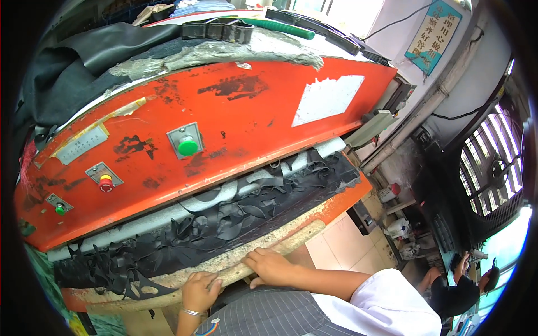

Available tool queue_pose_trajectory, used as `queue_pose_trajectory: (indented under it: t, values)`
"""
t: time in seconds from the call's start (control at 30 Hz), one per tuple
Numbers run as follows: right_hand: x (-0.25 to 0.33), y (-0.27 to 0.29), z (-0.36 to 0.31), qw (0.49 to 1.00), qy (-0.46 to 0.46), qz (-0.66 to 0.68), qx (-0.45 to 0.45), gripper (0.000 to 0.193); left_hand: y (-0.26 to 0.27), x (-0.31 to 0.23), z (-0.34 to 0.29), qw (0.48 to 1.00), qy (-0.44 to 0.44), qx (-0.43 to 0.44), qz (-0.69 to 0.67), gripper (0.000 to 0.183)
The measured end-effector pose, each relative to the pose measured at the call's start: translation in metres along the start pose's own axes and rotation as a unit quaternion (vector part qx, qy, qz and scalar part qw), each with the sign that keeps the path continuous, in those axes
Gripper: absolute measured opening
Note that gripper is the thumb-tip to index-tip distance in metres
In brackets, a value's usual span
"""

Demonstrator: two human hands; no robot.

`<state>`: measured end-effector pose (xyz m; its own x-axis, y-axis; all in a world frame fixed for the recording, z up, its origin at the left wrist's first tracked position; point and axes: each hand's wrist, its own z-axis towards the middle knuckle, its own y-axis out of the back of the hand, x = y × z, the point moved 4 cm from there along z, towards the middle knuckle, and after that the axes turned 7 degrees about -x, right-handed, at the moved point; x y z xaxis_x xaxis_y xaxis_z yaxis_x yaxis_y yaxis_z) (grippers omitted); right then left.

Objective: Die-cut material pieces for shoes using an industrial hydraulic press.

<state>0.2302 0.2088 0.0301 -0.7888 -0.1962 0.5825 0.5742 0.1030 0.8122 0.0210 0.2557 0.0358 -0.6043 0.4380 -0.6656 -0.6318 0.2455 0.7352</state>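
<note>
My right hand (272, 267) curls its fingers over a worn tan padded bar (297, 236) that runs along the front edge of a large orange machine. Further left, my left hand (200, 291), with a bracelet at its wrist, is closed over the same bar. Just behind both hands, a heap of black leather-like scraps (216, 221) lies along the machine's bed, cut into strips with holes. One looped scrap (147, 289) hangs near my left hand. Behind the scraps runs a pale grey bar (224, 191), partly covered by them.
The orange front panel (246, 123) carries green buttons (188, 146) and a red-yellow knob (105, 182). On top lie black sheet material (95, 56), metal cutting dies (218, 29) and a green rod (274, 26). Another person (459, 294) sits at far right, near a black fan (496, 168).
</note>
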Motion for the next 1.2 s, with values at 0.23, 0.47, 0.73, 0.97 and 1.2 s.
queue_pose_trajectory:
  t: [0.23, 0.47, 0.73, 0.97, 1.2]
  values:
    - [-0.014, -0.013, -0.006, 0.998, 0.014, -0.058, -0.014, 0.042, -0.026, 0.001, -0.009, 0.995, 0.064, -0.065, 0.037, 0.009]
    - [-0.152, 0.08, 0.033, 0.914, -0.3, -0.015, -0.273, 0.072, -0.05, 0.016, -0.047, 0.992, 0.115, -0.039, 0.033, 0.009]
    - [-0.24, 0.062, 0.01, 0.882, -0.331, 0.004, -0.336, 0.05, -0.063, 0.015, -0.094, 0.98, 0.155, 0.097, 0.074, 0.025]
    - [-0.231, 0.105, -0.023, 0.888, -0.244, 0.014, -0.39, 0.05, -0.067, 0.001, -0.106, 0.987, 0.121, 0.069, 0.086, 0.028]
    - [-0.248, 0.078, 0.003, 0.884, -0.282, -0.123, -0.352, 0.048, -0.065, 0.002, -0.097, 0.981, 0.162, 0.031, 0.102, 0.024]
